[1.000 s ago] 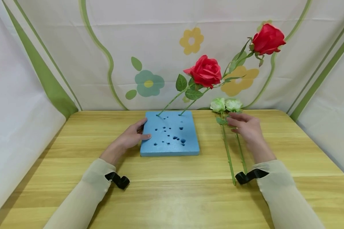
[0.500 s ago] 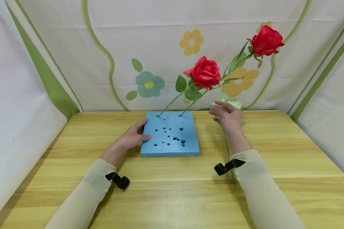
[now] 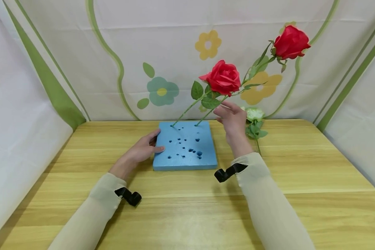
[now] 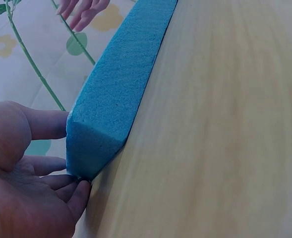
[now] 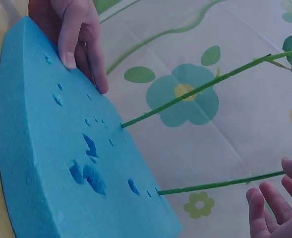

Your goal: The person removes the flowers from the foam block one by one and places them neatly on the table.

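Note:
A blue foam block [image 3: 187, 149] pitted with holes lies on the table, and two red roses, a nearer one [image 3: 222, 78] and a farther one [image 3: 291, 42], lean rightward from its back edge. My left hand [image 3: 140, 149] grips the block's left side, thumb on the top face and fingers at the side and lower edge in the left wrist view. My right hand [image 3: 232, 121] is at the right-hand rose stem [image 5: 220, 184], thumb and fingers spread on either side of it in the right wrist view.
Right of my right hand lies a pale green rose [image 3: 254, 114] with leaves; a second one behind it is mostly hidden by the hand and arm. A white curtain [image 3: 112, 86] with printed flowers hangs behind the wooden table [image 3: 181, 211].
My right hand has moved left from the pale green roses, across to the right-hand red rose stem. My left hand and the foam block have stayed put.

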A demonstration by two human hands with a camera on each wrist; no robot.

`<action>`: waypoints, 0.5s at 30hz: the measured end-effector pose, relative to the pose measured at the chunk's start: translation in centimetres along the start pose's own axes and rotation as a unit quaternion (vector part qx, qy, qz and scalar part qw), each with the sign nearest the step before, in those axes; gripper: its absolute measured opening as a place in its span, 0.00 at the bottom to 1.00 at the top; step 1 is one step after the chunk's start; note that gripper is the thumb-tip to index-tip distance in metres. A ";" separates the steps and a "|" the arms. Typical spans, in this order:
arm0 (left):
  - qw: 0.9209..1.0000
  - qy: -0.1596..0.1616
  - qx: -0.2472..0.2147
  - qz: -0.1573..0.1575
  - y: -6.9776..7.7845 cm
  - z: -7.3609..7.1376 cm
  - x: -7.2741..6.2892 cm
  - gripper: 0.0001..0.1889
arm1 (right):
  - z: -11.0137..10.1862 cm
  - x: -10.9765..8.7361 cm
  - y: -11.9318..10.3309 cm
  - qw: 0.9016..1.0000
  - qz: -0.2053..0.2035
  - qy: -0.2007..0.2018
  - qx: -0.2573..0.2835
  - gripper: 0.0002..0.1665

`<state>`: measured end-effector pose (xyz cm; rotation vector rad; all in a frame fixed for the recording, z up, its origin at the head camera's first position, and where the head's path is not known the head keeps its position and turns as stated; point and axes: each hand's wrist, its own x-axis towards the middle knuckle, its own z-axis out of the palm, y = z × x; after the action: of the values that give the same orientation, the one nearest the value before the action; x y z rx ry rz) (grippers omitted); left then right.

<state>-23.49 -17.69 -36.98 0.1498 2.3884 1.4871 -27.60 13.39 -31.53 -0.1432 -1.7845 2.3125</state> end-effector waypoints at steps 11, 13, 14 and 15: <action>1.000 0.006 0.002 -0.005 0.1 0.0 0.0 0.45 | 1.2 0.2 -0.1 0.997 0.012 0.029 -0.071 0.16; 1.000 0.007 0.003 -0.006 0.1 0.0 0.1 0.45 | 1.3 0.3 -0.2 0.997 0.010 0.029 -0.073 0.13; 1.000 0.006 0.003 -0.007 0.1 0.0 0.1 0.45 | 1.3 0.3 -0.2 0.997 0.010 0.028 -0.073 0.12; 1.000 0.006 0.002 -0.007 0.1 0.1 0.1 0.45 | 1.3 0.3 -0.2 0.997 0.009 0.027 -0.073 0.11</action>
<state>-23.60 -17.55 -36.91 0.1252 2.3980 1.4804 -28.16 12.34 -30.99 -0.2443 -1.9330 2.1667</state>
